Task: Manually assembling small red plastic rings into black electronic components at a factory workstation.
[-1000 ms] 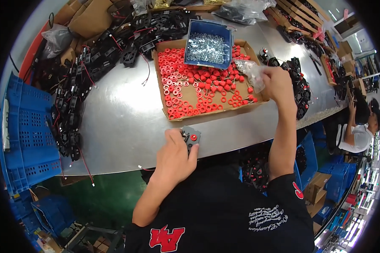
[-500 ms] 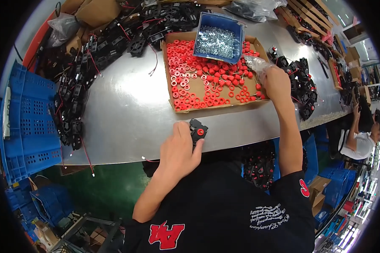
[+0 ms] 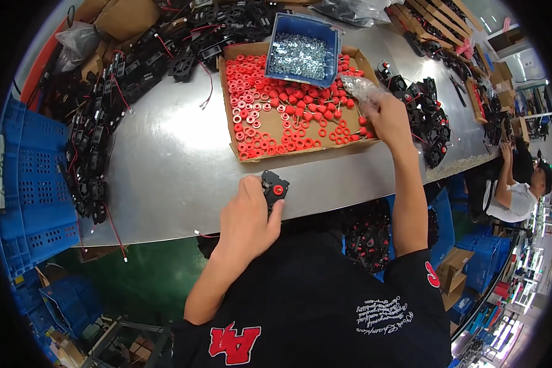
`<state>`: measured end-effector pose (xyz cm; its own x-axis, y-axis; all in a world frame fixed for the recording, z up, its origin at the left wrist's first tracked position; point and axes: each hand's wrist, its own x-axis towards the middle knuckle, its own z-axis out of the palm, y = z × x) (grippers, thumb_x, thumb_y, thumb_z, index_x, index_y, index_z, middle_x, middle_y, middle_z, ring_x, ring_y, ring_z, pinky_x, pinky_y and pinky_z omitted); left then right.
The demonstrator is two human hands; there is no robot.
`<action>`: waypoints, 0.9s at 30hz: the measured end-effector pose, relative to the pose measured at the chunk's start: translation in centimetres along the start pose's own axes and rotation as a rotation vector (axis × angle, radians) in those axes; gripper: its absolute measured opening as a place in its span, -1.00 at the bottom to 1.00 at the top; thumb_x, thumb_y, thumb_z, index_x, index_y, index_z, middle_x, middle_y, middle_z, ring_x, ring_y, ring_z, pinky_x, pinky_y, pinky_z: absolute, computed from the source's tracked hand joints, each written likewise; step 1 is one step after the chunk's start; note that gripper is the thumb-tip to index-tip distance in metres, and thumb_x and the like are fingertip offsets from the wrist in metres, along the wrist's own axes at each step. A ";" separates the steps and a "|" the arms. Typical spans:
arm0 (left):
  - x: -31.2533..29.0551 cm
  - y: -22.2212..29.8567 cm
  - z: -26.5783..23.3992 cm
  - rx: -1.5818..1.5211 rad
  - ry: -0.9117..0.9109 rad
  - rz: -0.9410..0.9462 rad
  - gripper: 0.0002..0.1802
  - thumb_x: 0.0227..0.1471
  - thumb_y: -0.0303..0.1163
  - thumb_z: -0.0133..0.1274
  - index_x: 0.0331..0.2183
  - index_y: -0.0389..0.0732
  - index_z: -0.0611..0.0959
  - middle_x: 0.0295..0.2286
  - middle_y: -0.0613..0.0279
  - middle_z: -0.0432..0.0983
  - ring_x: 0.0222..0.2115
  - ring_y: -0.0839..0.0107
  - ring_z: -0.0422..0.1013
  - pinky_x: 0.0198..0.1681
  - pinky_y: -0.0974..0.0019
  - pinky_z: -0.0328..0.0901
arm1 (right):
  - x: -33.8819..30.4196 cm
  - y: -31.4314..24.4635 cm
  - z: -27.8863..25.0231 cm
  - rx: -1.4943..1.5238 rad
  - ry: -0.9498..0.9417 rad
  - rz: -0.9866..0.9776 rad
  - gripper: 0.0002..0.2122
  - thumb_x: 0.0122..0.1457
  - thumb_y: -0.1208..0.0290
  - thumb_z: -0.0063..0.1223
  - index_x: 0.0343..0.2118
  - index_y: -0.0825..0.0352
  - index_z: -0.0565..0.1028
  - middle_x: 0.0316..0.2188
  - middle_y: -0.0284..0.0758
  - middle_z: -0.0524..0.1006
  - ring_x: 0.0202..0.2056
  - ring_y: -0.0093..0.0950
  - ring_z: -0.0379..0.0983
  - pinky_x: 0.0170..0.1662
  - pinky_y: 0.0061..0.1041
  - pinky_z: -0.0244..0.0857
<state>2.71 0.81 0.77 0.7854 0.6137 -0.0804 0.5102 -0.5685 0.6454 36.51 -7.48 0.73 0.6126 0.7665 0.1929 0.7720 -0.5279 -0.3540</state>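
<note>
My left hand (image 3: 246,214) is closed around a small black plastic housing (image 3: 270,182) just off the table's near edge. A red ring (image 3: 278,189) sits on the housing's face, with a small metallic centre. Over the right side of a shallow cardboard tray (image 3: 313,153), my right hand (image 3: 389,119) has its fingers curled together at a clear plastic bag (image 3: 359,88). Small shiny pieces show inside the bag. What the right fingertips pinch is hidden. Loose red rings (image 3: 251,144) and red knobs with thin stems (image 3: 313,107) fill much of the tray.
A blue bin (image 3: 303,52) of small metal pieces rests on the tray's far side. Black wired assemblies (image 3: 92,153) line the table's left and back; more black assemblies (image 3: 429,119) lie at right. A blue crate (image 3: 40,178) stands left. Another person (image 3: 512,190) is far right.
The view has shifted a little, so everything sits further left. My right hand stays at the plastic bag, turned slightly with its fingers more drawn together. The left hand keeps hold of the housing.
</note>
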 end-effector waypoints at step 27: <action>0.1 0.3 -0.3 0.003 -0.018 -0.016 -0.51 0.07 -0.27 0.14 -0.13 -0.41 0.34 -0.31 -0.19 0.42 -0.38 -0.16 0.48 -0.38 -0.07 0.37 | -1.1 -1.0 -1.1 0.457 0.010 0.345 -0.80 0.19 0.46 0.14 -0.33 0.56 0.57 -0.57 -0.41 0.54 -0.55 -0.71 0.39 -0.48 -0.72 0.26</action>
<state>2.82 0.87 1.15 0.7830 0.6132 -0.1043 0.5241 -0.5601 0.6415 35.27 -8.20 1.85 0.8195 0.5731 0.0037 0.3763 -0.5333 -0.7576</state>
